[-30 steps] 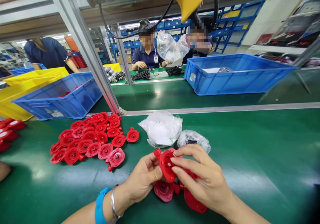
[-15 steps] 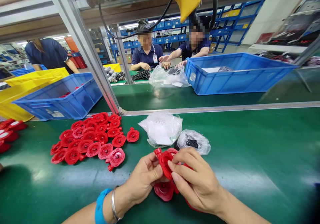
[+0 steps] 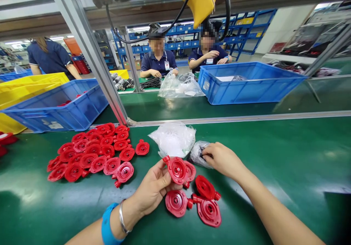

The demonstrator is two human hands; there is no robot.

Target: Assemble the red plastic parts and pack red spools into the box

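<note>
My left hand (image 3: 154, 187) grips a red round plastic housing (image 3: 177, 170) by its edge, its ringed inner face turned up towards me. Under and around it on the green bench lie several more such housings, among them one at the front (image 3: 176, 203) and one to the right (image 3: 209, 213). My right hand (image 3: 222, 159) is at a small clear plastic bag (image 3: 197, 153) with black contents. Its fingertips are drawn together at the bag's opening; what they pinch is hidden. A larger white-looking plastic bag (image 3: 174, 139) lies just behind.
To the left spreads a cluster of red housings (image 3: 89, 160). Behind it stand a blue bin (image 3: 49, 115) and yellow bins. A metal post (image 3: 87, 51) rises from the bench's back rail. Across it are another blue bin (image 3: 249, 88) and two seated co-workers. A yellow tool (image 3: 196, 2) hangs overhead.
My right hand has left the held housing and moved right and forward to the small bag. The left hand still holds the housing. A co-worker opposite has drawn their arms back.
</note>
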